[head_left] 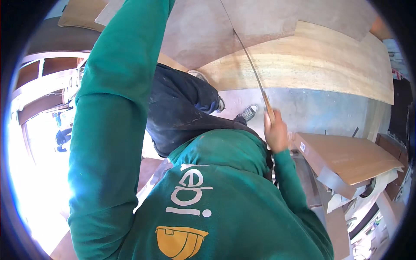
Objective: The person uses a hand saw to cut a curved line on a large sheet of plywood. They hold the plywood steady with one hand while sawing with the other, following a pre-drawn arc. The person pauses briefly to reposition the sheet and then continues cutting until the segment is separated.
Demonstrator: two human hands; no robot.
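Note:
My right hand [276,132] is closed around the tan wooden handle of a handsaw [252,64]. Its long, thin blade appears nearly edge-on and slants up and to the left over a brownish plywood sheet [195,37]. From the blade's far end a narrow dark line runs on across the sheet to the top edge of the view. My left arm, in a green sleeve [115,86], stretches up past the top edge, so the left hand is out of sight. A paler wood panel [346,65] lies beside the brownish sheet, partly below the blade.
Near my right elbow is a brown cardboard box [346,156], with other pieces around it. My shoes [248,112] stand on the grey floor [303,108] by the panel's near edge. Brown sheets [82,13] lie at the upper left, and a pale frame [43,82] stands at the left.

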